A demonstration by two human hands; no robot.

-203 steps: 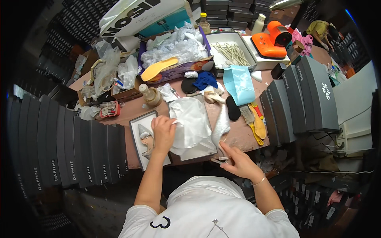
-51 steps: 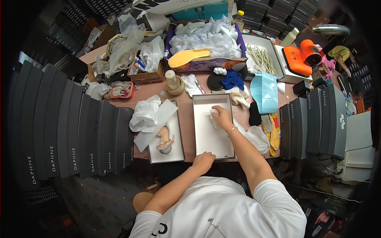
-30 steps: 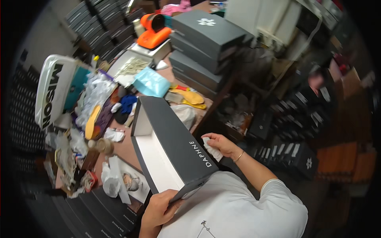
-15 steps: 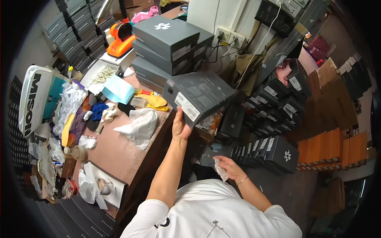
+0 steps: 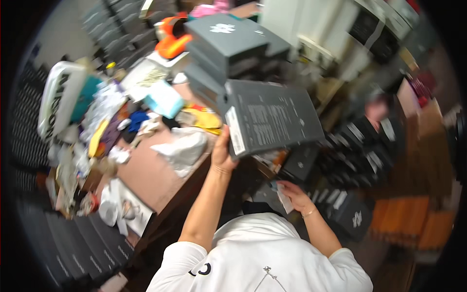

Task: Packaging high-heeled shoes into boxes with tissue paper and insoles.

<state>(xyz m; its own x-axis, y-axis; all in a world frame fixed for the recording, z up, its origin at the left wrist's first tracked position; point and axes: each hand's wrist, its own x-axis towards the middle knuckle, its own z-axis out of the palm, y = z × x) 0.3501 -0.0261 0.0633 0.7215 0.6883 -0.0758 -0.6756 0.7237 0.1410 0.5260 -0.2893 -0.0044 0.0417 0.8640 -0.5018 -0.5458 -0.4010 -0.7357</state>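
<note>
A dark grey shoebox (image 5: 277, 119) is held up in front of me, its printed side turned toward me. My left hand (image 5: 224, 153) grips its near left end, just beside a white label (image 5: 235, 134). Lower and to the right, my right hand (image 5: 293, 197) pinches a small white slip (image 5: 285, 200), which looks like paper or a label. That hand is apart from the box. Behind the raised box stands a stack of similar grey shoeboxes (image 5: 226, 36) on the table.
The brown table (image 5: 146, 177) on my left carries a white crumpled bag (image 5: 182, 148), yellow insoles (image 5: 204, 117), a blue mask-like sheet (image 5: 164, 99) and an orange device (image 5: 172, 41). At right are shoebox piles (image 5: 348, 211) and orange boxes (image 5: 401, 216). More grey boxes (image 5: 82, 243) line the lower left.
The held shoebox has turned, bringing its broad printed side more into view. My right hand has moved slightly right with the slip. The whole view has shifted and blurred.
</note>
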